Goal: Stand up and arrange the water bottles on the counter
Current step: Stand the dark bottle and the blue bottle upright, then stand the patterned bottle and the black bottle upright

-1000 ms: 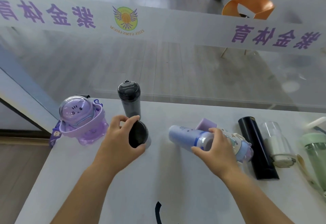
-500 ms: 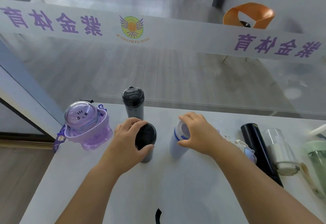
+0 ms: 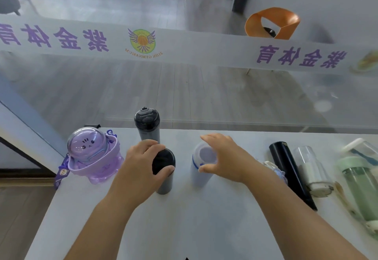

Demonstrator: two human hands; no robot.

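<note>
Four bottles upright near the left end of the counter point(image 3: 184, 229): purple cat-faced bottle point(image 3: 93, 157), tall black-capped bottle point(image 3: 147, 124) by the glass, dark grey bottle point(image 3: 164, 169), pale blue bottle point(image 3: 201, 165); three more lying flat to the right: slim black flask point(image 3: 290, 174), clear glass bottle point(image 3: 308, 167), green bottle point(image 3: 358, 182). Left hand point(image 3: 141, 169) wrapped round the dark grey bottle's cap, gripping it; right hand point(image 3: 223, 157) spread wide over the pale blue bottle, thumb at its shoulder, whether touching or just clear impossible to tell. Step in hand, by the look of it: settling these two upright. Next move likely a reach right for the slim black flask; calls for a grasp round the body and a tilt onto its base, clear of the glass bottle touching it.
</note>
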